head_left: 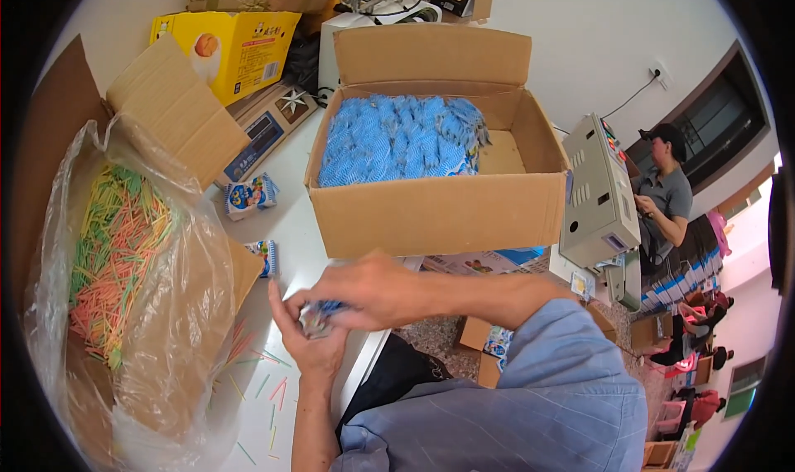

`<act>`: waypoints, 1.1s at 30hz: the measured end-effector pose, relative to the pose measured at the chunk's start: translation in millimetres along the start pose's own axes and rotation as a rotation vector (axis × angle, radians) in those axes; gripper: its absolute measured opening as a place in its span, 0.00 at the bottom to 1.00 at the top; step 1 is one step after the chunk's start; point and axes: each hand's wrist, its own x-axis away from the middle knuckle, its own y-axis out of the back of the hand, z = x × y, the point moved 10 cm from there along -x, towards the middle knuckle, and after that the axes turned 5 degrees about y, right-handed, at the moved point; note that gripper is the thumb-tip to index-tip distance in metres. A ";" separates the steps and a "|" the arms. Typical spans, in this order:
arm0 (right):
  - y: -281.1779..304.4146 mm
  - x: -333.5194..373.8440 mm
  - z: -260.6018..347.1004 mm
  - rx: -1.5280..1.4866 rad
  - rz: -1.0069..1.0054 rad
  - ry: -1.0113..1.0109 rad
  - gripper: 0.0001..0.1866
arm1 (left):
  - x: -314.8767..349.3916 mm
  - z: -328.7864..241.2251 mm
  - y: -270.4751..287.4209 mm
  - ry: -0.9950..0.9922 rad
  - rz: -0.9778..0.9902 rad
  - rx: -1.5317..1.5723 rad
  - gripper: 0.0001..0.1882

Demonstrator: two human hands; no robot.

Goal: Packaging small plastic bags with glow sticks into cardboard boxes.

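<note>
In front of me, over the table's edge, my left hand (311, 344) and my right hand (377, 291) meet around a small blue and silver packet (318, 318). The left hand cups it from below, its fingers partly raised. From above, the right hand's fingers close on the packet, slightly blurred by motion. Just beyond them lies a blue and white packet (263, 258), with a second packet (250, 197) farther back. An open cardboard box (439, 215) behind the hands holds a large pile of blue packets (397, 137).
At left, a plastic-lined carton (157, 66) holds thin pink, yellow and green sticks (124, 257). Loose sticks (269, 389) lie on the white table (286, 215). Behind stand a scale (257, 145) and a yellow box (240, 54). A person (667, 190) sits beside a grey machine (596, 195) at right.
</note>
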 end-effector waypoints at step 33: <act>272.1 188.7 -218.3 0.560 -0.169 -1.396 0.22 | -78.7 -53.6 -134.4 -0.566 0.360 -0.641 0.34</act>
